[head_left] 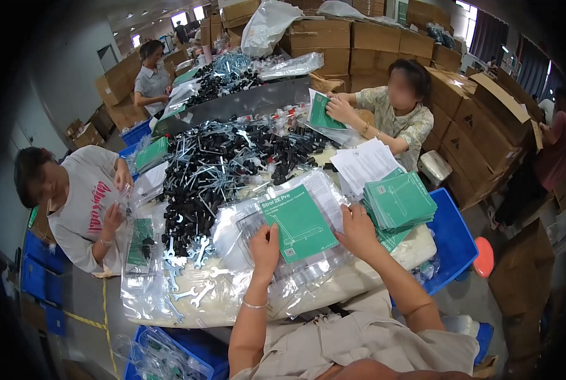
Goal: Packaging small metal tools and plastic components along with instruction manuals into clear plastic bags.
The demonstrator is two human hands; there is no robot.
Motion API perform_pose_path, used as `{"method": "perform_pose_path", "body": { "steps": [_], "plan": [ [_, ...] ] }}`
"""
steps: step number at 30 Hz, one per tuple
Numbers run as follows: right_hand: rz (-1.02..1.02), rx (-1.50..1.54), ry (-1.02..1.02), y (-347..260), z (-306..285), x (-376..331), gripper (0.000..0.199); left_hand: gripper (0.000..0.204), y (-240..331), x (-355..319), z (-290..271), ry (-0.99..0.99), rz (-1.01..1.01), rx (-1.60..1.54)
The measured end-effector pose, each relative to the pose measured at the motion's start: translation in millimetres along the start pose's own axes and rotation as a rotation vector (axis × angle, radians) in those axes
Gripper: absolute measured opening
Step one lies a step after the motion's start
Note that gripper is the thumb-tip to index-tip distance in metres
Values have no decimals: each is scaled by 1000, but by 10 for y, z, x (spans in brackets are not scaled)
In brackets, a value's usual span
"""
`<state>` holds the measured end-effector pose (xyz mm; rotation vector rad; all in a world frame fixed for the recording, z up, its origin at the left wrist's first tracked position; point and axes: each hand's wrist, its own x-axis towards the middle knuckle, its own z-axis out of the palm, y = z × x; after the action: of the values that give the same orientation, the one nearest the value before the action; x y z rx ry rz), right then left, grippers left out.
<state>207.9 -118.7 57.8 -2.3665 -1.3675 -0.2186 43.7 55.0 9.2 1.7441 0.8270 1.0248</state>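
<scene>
My left hand (265, 246) grips the lower left edge of a clear plastic bag (257, 218) that lies on the table. A green booklet (299, 223) sits partly inside that bag. My right hand (358, 228) holds the booklet's right side together with a white printed sheet (326, 197) tucked behind it. A stack of the same green booklets (399, 201) lies just right of my right hand. More clear bags (308, 278) are piled under the one I hold.
A big heap of black parts and metal wrenches (213, 171) fills the table's middle. White sheets (364, 163) lie beyond the booklets. Three other people work around the table. A blue crate (455, 240) stands at my right, cardboard boxes (486, 120) behind.
</scene>
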Motion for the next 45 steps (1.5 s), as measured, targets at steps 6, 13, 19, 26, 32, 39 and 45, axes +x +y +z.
{"method": "perform_pose_path", "body": {
  "steps": [6, 13, 19, 26, 32, 39, 45],
  "plan": [
    [-92, 53, 142, 49, 49, 41, 56, 29, 117, -103, 49, -11, 105, 216],
    [-66, 116, 172, 21, 25, 90, 51, 30, 202, -115, 24, -47, 88, 247],
    [-21, 44, 139, 51, 108, 313, 46, 32, 201, -123, 71, -43, 110, 279],
    [-111, 67, 216, 54, 430, 484, 23, 31, -280, -75, 54, 9, 217, 271],
    [-203, -54, 274, 127, 342, 379, 14, 35, -149, -101, 89, -44, 272, 301],
    [-16, 344, 255, 174, 350, 332, 9, 37, -153, -85, 132, -46, 175, 39],
    [62, 645, 95, 94, -243, -150, 13, 37, -228, 7, -7, -116, -44, -410]
  ]
}}
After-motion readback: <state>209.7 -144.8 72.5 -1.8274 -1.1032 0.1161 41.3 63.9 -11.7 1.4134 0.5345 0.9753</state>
